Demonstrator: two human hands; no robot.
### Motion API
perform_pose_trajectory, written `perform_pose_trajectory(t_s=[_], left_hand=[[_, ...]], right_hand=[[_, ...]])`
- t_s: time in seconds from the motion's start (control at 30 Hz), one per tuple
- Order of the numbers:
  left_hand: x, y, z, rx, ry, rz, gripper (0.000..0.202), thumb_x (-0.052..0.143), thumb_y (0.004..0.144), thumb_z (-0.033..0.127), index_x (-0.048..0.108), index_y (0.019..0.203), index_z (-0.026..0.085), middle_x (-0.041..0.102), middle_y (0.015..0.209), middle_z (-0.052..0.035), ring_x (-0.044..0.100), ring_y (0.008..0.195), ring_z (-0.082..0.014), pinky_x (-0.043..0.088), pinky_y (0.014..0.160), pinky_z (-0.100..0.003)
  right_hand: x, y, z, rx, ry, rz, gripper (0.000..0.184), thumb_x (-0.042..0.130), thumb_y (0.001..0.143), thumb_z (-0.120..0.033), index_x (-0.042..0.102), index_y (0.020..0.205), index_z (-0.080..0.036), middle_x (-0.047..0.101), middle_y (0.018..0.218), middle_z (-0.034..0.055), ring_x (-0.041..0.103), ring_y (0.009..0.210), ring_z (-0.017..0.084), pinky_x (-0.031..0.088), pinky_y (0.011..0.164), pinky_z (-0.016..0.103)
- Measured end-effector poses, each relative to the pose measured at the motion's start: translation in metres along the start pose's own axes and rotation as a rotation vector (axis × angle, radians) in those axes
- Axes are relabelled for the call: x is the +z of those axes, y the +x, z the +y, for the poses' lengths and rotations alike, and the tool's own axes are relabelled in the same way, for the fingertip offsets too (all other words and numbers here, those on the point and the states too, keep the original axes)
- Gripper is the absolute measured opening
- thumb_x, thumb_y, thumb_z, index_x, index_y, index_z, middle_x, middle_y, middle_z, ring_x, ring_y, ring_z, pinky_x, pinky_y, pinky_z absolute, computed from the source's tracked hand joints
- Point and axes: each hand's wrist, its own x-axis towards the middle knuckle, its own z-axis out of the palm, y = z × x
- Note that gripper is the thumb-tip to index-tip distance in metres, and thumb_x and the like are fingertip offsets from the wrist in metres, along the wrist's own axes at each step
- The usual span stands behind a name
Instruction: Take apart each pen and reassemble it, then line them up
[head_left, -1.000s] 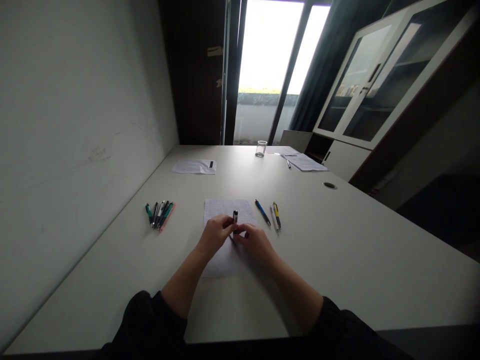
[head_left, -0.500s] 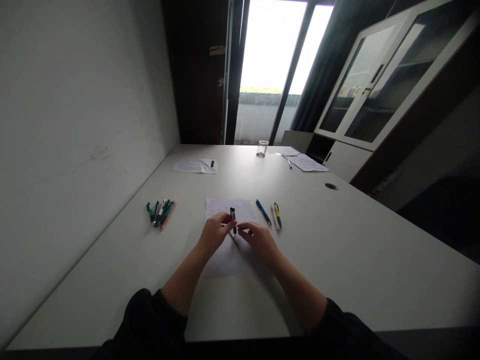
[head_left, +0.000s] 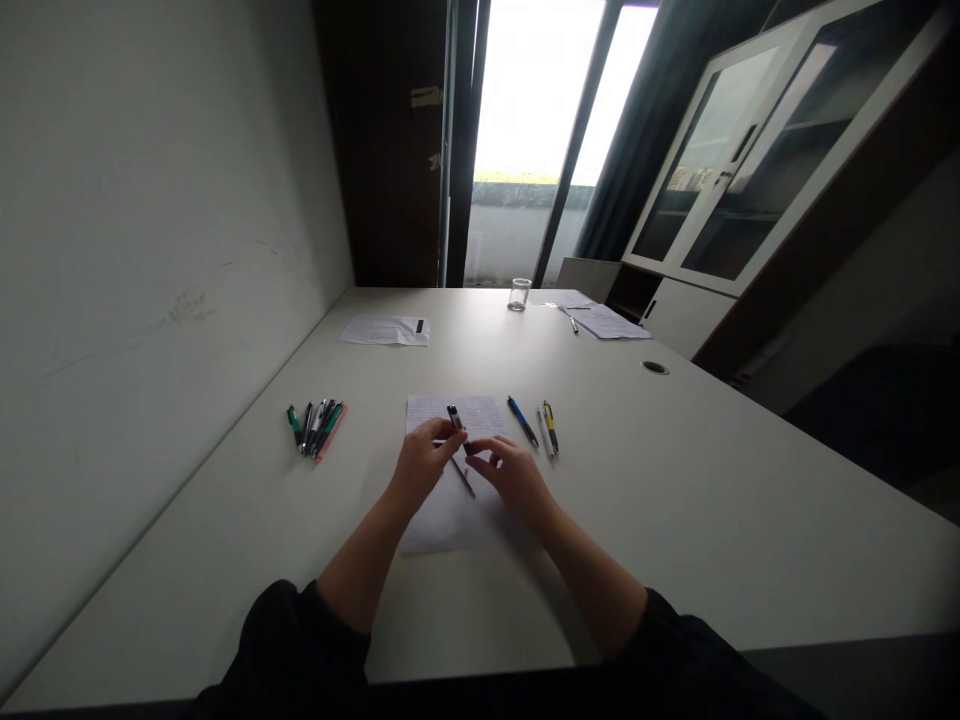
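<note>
Pen (head_left: 455, 420) tilted over the paper (head_left: 450, 525), between our hands. Left hand (head_left: 420, 462) pinches its upper end. Right hand (head_left: 516, 477) meets the barrel, grip unclear. Hands close together. We judge the step as two-handed work on the pen. Any next move calls for a firm left pinch. Pen bunch (head_left: 315, 428) lies left, three pens (head_left: 536, 425) right.

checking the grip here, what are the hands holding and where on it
A dark pen, over the paper: left hand pinches its upper end, right hand its middle.
</note>
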Motion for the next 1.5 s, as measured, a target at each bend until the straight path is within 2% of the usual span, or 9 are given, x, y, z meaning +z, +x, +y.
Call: perform_pose_trajectory(t_s=[0.2, 0.43, 0.8, 1.1, 1.27, 1.5], left_hand=[[0.002, -0.001, 0.004, 0.001, -0.069, -0.026, 0.022, 0.064, 0.084, 0.038, 0.071, 0.092, 0.019, 0.072, 0.089, -0.0062, 0.068, 0.083, -0.0217, 0.056, 0.076, -0.035], [0.001, -0.001, 0.003, -0.037, -0.17, -0.001, 0.024, 0.067, 0.082, 0.039, 0.071, 0.092, 0.017, 0.071, 0.091, -0.0066, 0.067, 0.087, -0.0218, 0.056, 0.08, -0.036], [0.001, -0.002, 0.0, -0.074, -0.251, 0.062, 0.024, 0.07, 0.079, 0.037, 0.07, 0.091, 0.017, 0.07, 0.088, -0.0054, 0.066, 0.083, -0.0192, 0.056, 0.079, -0.035], [-0.004, 0.0, -0.004, -0.086, -0.289, 0.203, 0.025, 0.07, 0.078, 0.038, 0.066, 0.089, 0.017, 0.065, 0.085, -0.0032, 0.064, 0.081, -0.016, 0.057, 0.075, -0.032], [-0.014, 0.004, -0.005, -0.091, -0.439, 0.318, 0.021, 0.068, 0.08, 0.035, 0.061, 0.089, 0.017, 0.063, 0.089, -0.0015, 0.063, 0.086, -0.0135, 0.055, 0.081, -0.03], [-0.015, 0.004, -0.002, -0.122, -0.514, 0.365, 0.038, 0.07, 0.078, 0.03, 0.051, 0.109, 0.022, 0.062, 0.09, -0.0001, 0.065, 0.09, -0.0143, 0.055, 0.085, -0.035]], right_hand=[[-0.002, 0.001, -0.004, -0.068, 0.022, 0.072, 0.009, 0.068, 0.086, -0.028, 0.071, 0.093, -0.022, 0.067, 0.087, 0.0024, 0.059, 0.066, 0.013, 0.048, 0.065, 0.026], [-0.006, 0.001, -0.002, -0.085, -0.003, 0.1, 0.012, 0.068, 0.086, -0.031, 0.072, 0.093, -0.022, 0.066, 0.088, 0.0036, 0.058, 0.061, 0.012, 0.05, 0.062, 0.026], [-0.013, 0.001, 0.002, -0.106, -0.096, 0.047, 0.011, 0.066, 0.087, -0.03, 0.072, 0.093, -0.022, 0.065, 0.087, 0.0029, 0.059, 0.063, 0.012, 0.051, 0.065, 0.027], [-0.017, 0.002, 0.008, -0.135, -0.23, 0.018, 0.009, 0.065, 0.086, -0.023, 0.073, 0.09, -0.022, 0.065, 0.085, 0.0049, 0.061, 0.07, 0.016, 0.05, 0.069, 0.029], [-0.016, 0.002, 0.013, -0.047, -0.165, -0.006, 0.009, 0.065, 0.085, -0.024, 0.072, 0.089, -0.02, 0.067, 0.084, 0.0035, 0.06, 0.064, 0.014, 0.049, 0.066, 0.027], [-0.014, 0.0, 0.018, -0.015, -0.182, -0.087, 0.009, 0.066, 0.08, -0.021, 0.072, 0.087, -0.02, 0.071, 0.084, 0.0031, 0.062, 0.069, 0.016, 0.047, 0.067, 0.028]])
